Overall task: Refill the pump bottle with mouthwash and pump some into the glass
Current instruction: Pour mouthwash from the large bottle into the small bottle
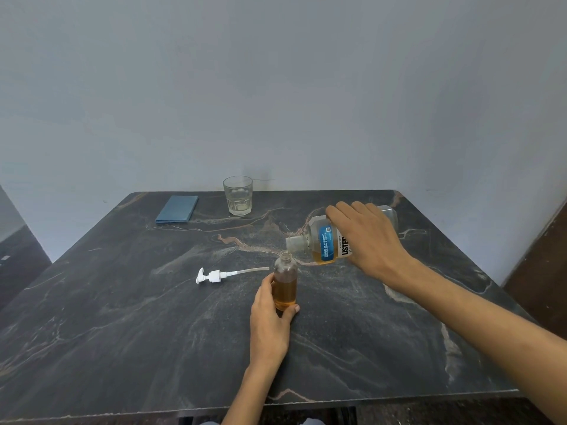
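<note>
Head view only: dark marbled tabletop (122, 302) set against a pale wall, seen from above and in front. Near its middle stands a small clear pump bottle (285, 282), upright, its neck uncapped, amber liquid filling roughly the lower half. The left hand (270, 320) grips this bottle low down, thumb curled round the near side at the base and fingers wrapped behind it. Just above and to the right, the right hand (368, 240) holds a larger mouthwash bottle (328, 240) from over the top, fingers curled round its body; that bottle is tipped almost level, its open mouth pointing left and hanging close above the small bottle's neck. Amber mouthwash pools along its lower side. Whether any liquid is passing between the two mouths cannot be told. To the left of the small bottle, the white pump head (211, 276) lies on its side on the tabletop, its dip tube stretched toward the bottle. At the far edge stands an upright clear glass (238, 196), and left of it lies a folded blue cloth (177, 209), flat.
</note>
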